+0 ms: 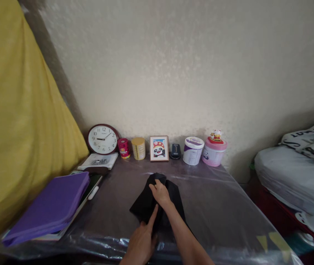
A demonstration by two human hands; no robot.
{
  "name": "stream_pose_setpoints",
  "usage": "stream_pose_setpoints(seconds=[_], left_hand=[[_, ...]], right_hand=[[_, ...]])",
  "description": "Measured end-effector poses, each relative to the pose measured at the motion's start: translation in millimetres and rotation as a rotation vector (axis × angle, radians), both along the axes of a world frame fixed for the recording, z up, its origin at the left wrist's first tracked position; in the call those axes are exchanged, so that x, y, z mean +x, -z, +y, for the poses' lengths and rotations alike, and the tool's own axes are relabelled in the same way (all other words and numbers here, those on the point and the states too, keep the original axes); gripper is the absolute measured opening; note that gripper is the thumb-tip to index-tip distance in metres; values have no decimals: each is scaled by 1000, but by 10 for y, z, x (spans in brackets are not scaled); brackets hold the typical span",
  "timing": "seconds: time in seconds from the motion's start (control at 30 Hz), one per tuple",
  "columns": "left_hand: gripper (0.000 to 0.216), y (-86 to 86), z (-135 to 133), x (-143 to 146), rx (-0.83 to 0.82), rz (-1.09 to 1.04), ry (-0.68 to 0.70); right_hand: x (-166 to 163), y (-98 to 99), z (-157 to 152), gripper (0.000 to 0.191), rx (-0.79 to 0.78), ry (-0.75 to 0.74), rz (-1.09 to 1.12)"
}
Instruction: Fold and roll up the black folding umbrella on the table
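Note:
A piece of black fabric [145, 198] with folds and pointed corners lies on the plastic-covered table in front of me; its exact kind is not clear. My right hand [161, 194] rests near its far end, with fingers curled onto the cloth. Nearer to me, my left hand [142, 238] holds the lower part, its index finger stretched along the fabric and the other fingers bent. Part of the cloth is hidden beneath my hands and right forearm.
Along the wall stand a clock [103, 139], a red tin [124, 148], a yellow tin [138, 149], a framed panda picture [159, 148], a dark stapler-like object [175, 151], a white-purple tub [193, 151] and a pink tub [213, 152]. Purple folders [49, 206] lie left, beside a yellow curtain [21, 110].

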State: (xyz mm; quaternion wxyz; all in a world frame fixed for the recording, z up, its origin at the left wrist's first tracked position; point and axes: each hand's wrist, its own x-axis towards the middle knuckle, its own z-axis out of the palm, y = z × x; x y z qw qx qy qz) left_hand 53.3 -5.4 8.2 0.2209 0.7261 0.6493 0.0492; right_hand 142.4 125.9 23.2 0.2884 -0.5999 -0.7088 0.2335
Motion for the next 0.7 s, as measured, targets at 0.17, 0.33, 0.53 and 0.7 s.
stream_pose_setpoints(seconds=[0.17,0.33,0.53,0.7], left_hand=[[71,71,23,12,24,-32,-41],[73,137,14,21,43,-66,-98],[70,103,5,29,21,-80,-132],[70,69,-7,53,3,-84,-167]], right_hand=[[27,-46,-68,27,27,-125,67],[136,-65,-315,30,193,-358,140],[321,44,-685,25,397,-511,116],[375,168,-523,26,455,-507,44]])
